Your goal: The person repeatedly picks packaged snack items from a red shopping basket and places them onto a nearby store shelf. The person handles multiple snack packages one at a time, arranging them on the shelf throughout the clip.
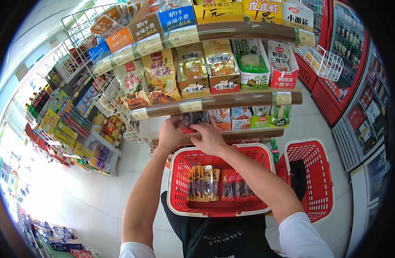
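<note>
Both hands reach to the lower shelf, under the brown edge of the shelf above. My left hand (171, 130) is at the left side of some dark snack packets (196, 118), its fingertips against them. My right hand (207, 137) lies over the packets' right and front side, thumb apart from the fingers. How firmly either hand grips is hidden. Just below the hands stands a red plastic shopping basket (221, 211) with a white rim. Inside it are a row of yellow-edged snack packets (203, 183) and a row of red-topped packets (236, 185).
A second red basket (318, 180) holding a dark item stands at the right. Boxed snacks fill the shelf above, with its brown front rail (217, 102) close over my hands. A white wire rack (133, 137) is at the left; red drinks fridges (341, 80) stand at the right.
</note>
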`<state>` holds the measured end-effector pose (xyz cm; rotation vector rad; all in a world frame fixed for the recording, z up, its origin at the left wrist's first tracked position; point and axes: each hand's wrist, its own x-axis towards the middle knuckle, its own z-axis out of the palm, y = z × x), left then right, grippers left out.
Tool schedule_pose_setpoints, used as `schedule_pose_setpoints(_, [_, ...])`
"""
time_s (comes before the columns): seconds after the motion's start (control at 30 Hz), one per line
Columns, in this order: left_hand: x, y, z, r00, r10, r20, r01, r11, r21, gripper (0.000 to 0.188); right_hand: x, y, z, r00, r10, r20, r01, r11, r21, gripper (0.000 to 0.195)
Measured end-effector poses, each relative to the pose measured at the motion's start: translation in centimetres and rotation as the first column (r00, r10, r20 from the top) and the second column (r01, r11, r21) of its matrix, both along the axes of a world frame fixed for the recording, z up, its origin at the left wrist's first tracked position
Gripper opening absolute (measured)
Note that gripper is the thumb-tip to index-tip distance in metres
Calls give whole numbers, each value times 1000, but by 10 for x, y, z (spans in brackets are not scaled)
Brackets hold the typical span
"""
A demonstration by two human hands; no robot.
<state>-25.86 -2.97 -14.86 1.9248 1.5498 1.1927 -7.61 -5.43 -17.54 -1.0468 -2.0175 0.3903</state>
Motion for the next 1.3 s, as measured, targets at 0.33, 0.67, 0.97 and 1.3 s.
schedule_pose_setpoints(0.33, [2, -115, -62, 884, -212, 417, 357, 882, -309, 15, 52, -38, -6, 758, 35, -652, -369, 847, -384, 44])
schedule_pose_setpoints(0.67, [88, -152, -118, 900, -293, 321, 402, 844, -355, 9, 145, -47, -65, 997, 22, -73, -61, 803, -593, 22])
schedule_pose_setpoints(0.97, [139, -142, -173, 722, -691, -43, 529, 591, -609, 27, 170, -45, -114, 837, 178, 517, 246, 722, -647, 19])
schedule_pose_setpoints(1.3, [176, -145, -242, 554, -832, 9, 614, 401, -680, 68, 164, -40, -145, 568, 226, 791, 360, 797, -485, 24])
